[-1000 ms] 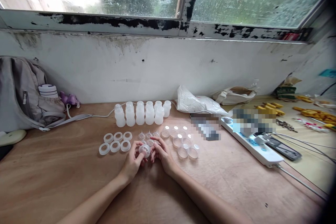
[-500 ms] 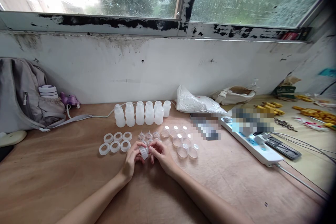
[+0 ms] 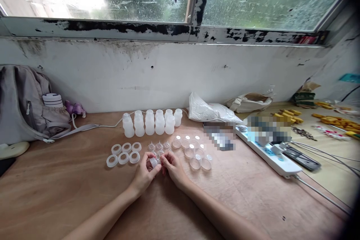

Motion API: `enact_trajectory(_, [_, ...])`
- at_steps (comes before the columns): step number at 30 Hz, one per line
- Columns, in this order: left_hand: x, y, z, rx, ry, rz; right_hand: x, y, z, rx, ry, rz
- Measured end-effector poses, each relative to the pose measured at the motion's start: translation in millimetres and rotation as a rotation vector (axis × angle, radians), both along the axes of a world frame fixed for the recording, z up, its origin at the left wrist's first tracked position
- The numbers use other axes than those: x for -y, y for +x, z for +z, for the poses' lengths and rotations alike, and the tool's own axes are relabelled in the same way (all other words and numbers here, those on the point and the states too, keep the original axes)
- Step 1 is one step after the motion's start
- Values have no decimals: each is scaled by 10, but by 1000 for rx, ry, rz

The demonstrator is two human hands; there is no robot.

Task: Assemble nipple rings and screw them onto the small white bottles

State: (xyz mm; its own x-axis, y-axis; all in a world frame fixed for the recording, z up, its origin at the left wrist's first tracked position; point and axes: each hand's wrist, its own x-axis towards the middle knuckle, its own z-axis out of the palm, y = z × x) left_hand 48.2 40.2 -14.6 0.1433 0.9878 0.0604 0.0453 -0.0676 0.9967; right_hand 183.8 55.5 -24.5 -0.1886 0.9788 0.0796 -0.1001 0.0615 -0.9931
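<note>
A small clear ribbed plastic piece [image 3: 154,162] is gripped between the thumb and fingers of my left hand [image 3: 145,170]. At its right side, my right hand [image 3: 173,167] has its fingertips pinched together; what they hold is hidden. Just beyond my hands lie several clear nipples [image 3: 159,145], partly covered by my fingers. To the left are several translucent rings [image 3: 123,158] in two rows. Clear round caps [image 3: 195,163] sit to the right of my right hand. Behind everything stand frosted white bottles [image 3: 150,123] in a group.
A white power strip [image 3: 270,153] with plugs and cables runs along the right, near a phone [image 3: 302,157]. White plastic bags [image 3: 205,108] lie against the wall. At the far left stands a grey backpack [image 3: 26,101], its strap reaching across the wooden table [image 3: 70,187].
My left thumb has come round the near side of the ribbed piece, covering more of it. The piece has shifted slightly up. My right hand has moved only a little.
</note>
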Motion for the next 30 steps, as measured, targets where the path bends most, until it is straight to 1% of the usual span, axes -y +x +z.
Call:
enact_trajectory(3, [27,-21,67,-42,4,-11,-17,22,16,-11,-9,-2])
enact_trajectory(5, [43,-66,169,-113,56,6,-26,43,38,-27,-21,-20])
enact_trajectory(7, [29,-137,337,-233,183,78,-29,67,63,-46,-36,-46])
enact_trajectory(8, [-2,-180,449,-297,267,120,-28,77,74,-55,-42,-51])
enact_trajectory(10, [-135,-270,726,-426,443,209,-20,91,92,-56,-43,-39])
enact_trajectory(11, [-243,-314,885,-482,517,240,-15,94,98,-51,-40,-28])
enact_trajectory(12, [-379,-355,1051,-536,571,244,-10,96,102,-43,-34,-17])
enact_trajectory(14, [-723,-421,1374,-703,621,220,-3,96,105,-32,-24,-8])
enact_trajectory(15, [-918,-448,1517,-821,597,191,-2,96,104,-31,-22,-5])
enact_trajectory(16, [-1116,-470,1638,-953,538,140,-1,96,101,-32,-22,-1])
enact_trajectory(18, [-1490,-509,1802,-1035,478,74,-2,98,97,-37,-24,6])
enact_trajectory(20, [-1790,-544,1857,-1111,405,7,1,102,96,-44,-27,6])
enact_trajectory(23, [-2075,-574,1793,-1225,269,-21,12,108,107,-54,-36,6])
enact_trajectory(26, [-2220,-557,1675,-1315,152,-21,19,114,119,-68,-47,15])
enact_trajectory(30, [-2300,-495,1569,-1376,38,-40,-19,124,116,-78,-45,20])
